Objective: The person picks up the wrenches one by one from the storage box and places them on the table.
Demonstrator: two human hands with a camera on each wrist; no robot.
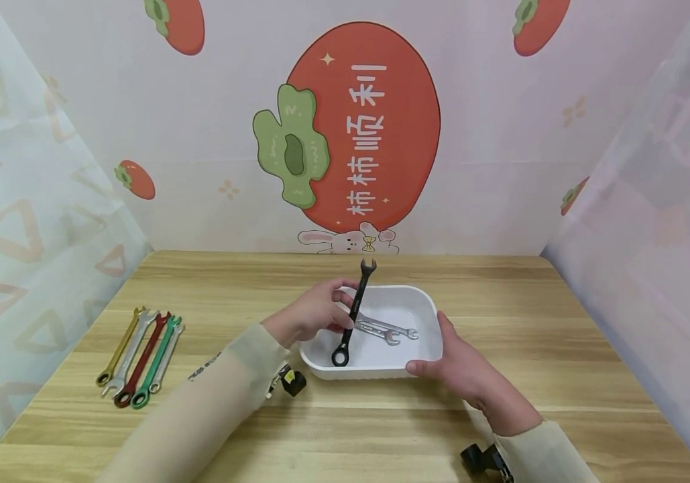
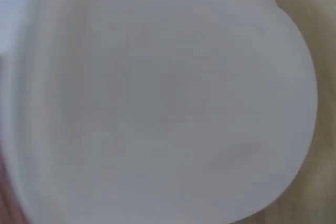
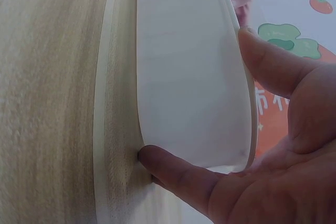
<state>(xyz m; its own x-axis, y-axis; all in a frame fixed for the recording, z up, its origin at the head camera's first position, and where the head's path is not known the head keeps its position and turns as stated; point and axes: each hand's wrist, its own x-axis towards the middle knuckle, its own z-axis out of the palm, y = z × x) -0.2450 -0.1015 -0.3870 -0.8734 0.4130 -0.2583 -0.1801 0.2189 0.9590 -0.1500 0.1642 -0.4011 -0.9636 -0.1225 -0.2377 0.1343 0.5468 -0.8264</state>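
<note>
Head view: my left hand [image 1: 320, 312] pinches the black wrench [image 1: 357, 305], tilted, ring end low over the white tray [image 1: 369, 373]; can't tell if that end touches down; my right hand [image 1: 461, 357], apart from the left, grips the tray's right end; two silver wrenches [image 1: 375, 331] lie inside; I'd judge it partway: black one not yet let go, five wrenches [image 1: 145, 355] left on the table [image 1: 320, 436], my left side.
</note>
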